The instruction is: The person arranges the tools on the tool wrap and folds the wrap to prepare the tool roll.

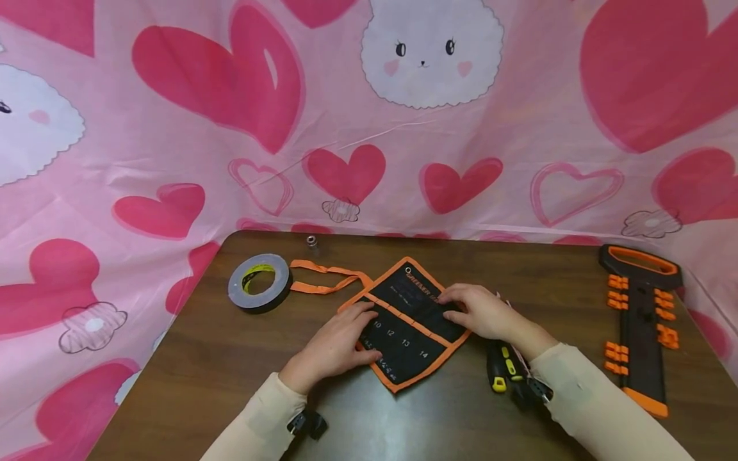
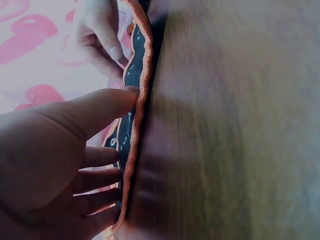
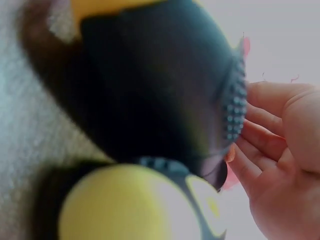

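On pouch edges: both hands.

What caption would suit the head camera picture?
Both hands, left and right, rest on a black tool pouch on a brown table.

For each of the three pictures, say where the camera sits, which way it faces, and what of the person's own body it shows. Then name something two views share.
Head: worn high, faces forward and down at the table; shows left hand and right hand on the tool pouch.
Left wrist: low beside the table, along the pouch's orange edge; shows both hands.
Right wrist: close behind a black-and-yellow tool; shows right hand.
Shared: head and left wrist both show the pouch.
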`<state>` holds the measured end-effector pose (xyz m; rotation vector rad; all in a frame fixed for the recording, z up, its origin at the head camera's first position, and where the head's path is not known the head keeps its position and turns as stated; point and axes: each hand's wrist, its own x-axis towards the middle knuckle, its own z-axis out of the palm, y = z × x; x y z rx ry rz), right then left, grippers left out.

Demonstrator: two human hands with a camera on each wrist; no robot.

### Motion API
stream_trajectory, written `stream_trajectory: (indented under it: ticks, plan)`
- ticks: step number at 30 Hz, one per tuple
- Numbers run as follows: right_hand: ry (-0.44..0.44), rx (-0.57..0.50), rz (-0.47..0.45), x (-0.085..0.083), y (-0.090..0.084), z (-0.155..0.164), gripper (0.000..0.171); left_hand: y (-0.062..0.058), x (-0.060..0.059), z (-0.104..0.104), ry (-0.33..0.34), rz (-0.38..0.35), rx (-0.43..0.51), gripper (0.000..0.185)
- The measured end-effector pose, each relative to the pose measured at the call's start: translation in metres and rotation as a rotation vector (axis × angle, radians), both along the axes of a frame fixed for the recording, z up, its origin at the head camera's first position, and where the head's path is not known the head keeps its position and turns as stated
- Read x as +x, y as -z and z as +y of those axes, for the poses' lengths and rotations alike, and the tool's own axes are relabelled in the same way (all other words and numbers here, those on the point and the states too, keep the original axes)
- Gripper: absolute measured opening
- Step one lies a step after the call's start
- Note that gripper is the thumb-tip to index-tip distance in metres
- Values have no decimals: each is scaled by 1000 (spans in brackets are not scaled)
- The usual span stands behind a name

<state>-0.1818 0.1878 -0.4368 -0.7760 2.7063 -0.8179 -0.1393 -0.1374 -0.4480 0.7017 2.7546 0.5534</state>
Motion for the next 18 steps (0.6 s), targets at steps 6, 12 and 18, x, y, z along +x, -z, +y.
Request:
stream_trajectory:
  ticks: [6, 12, 18]
  plan:
    - [12, 12, -4, 7, -2, 2, 28, 0, -3, -4, 4, -31, 27, 74]
    - [12, 8, 9, 14, -2, 5, 28, 1, -7, -9, 14, -41, 63, 72]
    - [-7, 4, 19, 20, -2, 8, 28, -2, -12, -9, 47, -46, 66, 70]
